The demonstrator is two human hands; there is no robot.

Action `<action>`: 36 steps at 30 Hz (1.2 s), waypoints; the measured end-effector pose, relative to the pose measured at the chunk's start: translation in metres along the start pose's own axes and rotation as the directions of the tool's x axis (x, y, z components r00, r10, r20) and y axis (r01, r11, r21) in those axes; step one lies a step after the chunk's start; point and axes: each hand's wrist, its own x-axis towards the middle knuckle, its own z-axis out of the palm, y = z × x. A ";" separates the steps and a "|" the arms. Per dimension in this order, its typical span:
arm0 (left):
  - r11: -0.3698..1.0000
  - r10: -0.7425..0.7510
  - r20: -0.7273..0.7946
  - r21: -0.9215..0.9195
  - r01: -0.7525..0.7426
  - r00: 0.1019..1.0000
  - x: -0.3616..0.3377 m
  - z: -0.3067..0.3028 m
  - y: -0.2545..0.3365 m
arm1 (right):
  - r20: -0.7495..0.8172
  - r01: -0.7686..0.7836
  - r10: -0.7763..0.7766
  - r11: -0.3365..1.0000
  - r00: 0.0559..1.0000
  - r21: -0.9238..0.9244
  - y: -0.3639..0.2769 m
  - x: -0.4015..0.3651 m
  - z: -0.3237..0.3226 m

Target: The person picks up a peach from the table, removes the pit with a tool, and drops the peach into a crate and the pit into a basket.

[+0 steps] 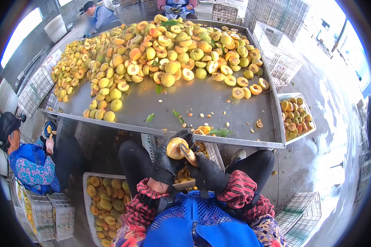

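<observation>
Both of my hands wear dark gloves and meet just below the metal table's front edge. A pale, cut peach-like fruit (176, 148) is held in my left hand (167, 161), its fingers wrapped round it. My right hand (209, 172) is closed on a small tool (189, 154) with a light brown handle, and its metal end touches the fruit. Beneath my hands, between my knees, stands a crate (216, 156) with cut pieces in it. A large heap of yellow-green fruit (167, 79), many halved, lies on the metal table (202, 103).
A crate of fruit (86, 193) stands at my lower left, another (313, 123) right of the table. One co-worker (33, 160) sits at the left; two more people are beyond the table. Stacked crates (301, 218) stand at lower right. Leaves and pits lie near the table's front edge.
</observation>
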 end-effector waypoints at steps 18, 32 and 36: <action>0.997 0.076 -0.039 -0.029 -0.078 0.996 -0.012 -0.012 -0.015 | 0.051 -0.083 0.099 0.962 0.994 -0.260 0.010 0.008 0.021; 0.339 0.352 0.152 0.899 -0.277 0.924 -0.009 -0.042 -0.006 | 0.251 -0.206 0.242 0.965 0.937 -0.162 0.004 0.012 0.024; 0.408 0.364 0.124 0.870 -0.278 0.923 0.002 -0.077 -0.023 | 0.279 -0.270 0.264 0.963 0.923 -0.016 0.014 0.014 0.031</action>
